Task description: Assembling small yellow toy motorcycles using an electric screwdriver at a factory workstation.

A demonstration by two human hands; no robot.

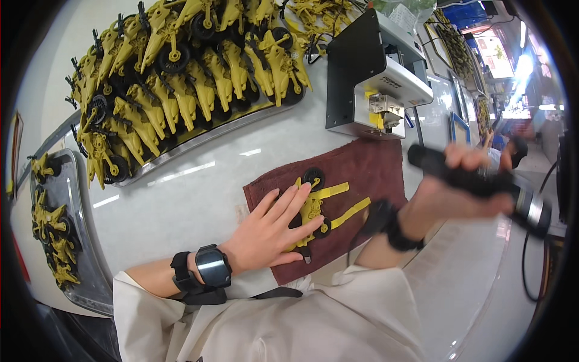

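My left hand (269, 228) lies with its fingers stretched over a yellow toy motorcycle (312, 208) with black wheels, palm down. The motorcycle is on its side on a maroon cloth (374, 166), and the hand hides much of it. Two yellow strips (350, 213) extend over the cloth to its right. Raised off to the right, my right hand (455, 187) is wrapped round a black barrel-shaped electric screwdriver (482, 180) with a silver ring near one end. Motion blurs this hand and the tool, and the tip cannot be made out.
A tray (199, 134) at the far left is heaped with yellow toy motorcycles (205, 84). A smaller metal tray (93, 265) holds several more at the left. Behind the cloth stands a black-and-white boxy machine (377, 78). A black cable (523, 265) hangs at the right.
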